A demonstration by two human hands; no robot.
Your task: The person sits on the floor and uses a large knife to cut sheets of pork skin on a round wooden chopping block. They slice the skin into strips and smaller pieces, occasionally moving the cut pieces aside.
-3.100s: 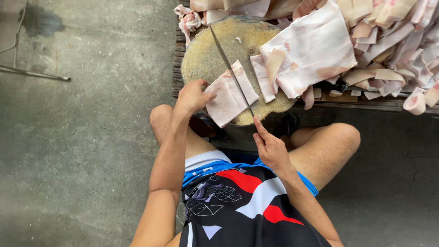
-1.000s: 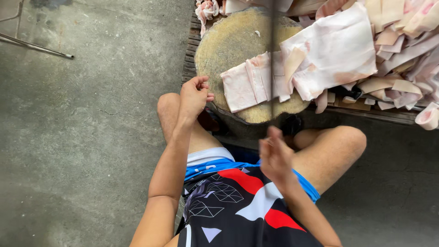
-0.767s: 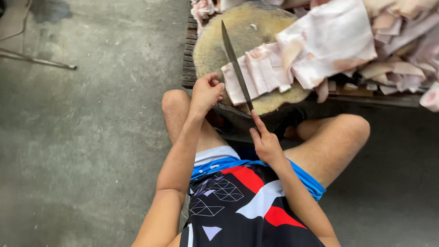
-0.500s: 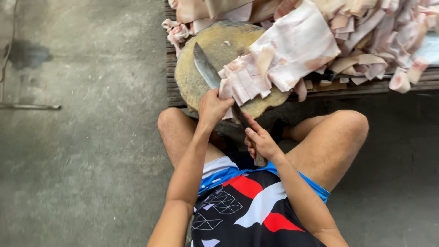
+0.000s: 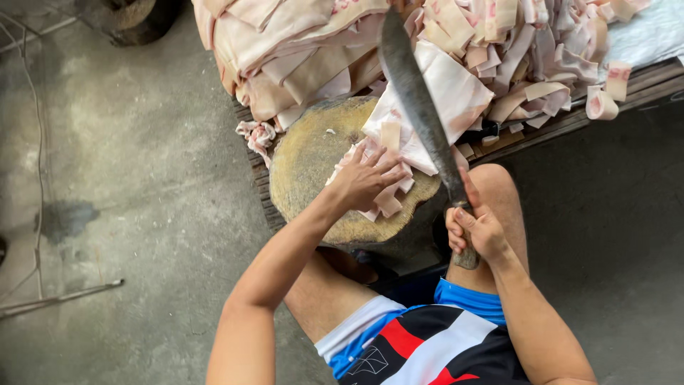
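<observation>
On the round wooden block, your left hand reaches forward, fingers spread flat, pressing the cut strips of pale meat. Your right hand, beside your knee, is clenched around the handle of a long knife, blade raised over the strips.

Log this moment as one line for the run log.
left hand flat on cut strips | right hand grips raised knife | round block
</observation>
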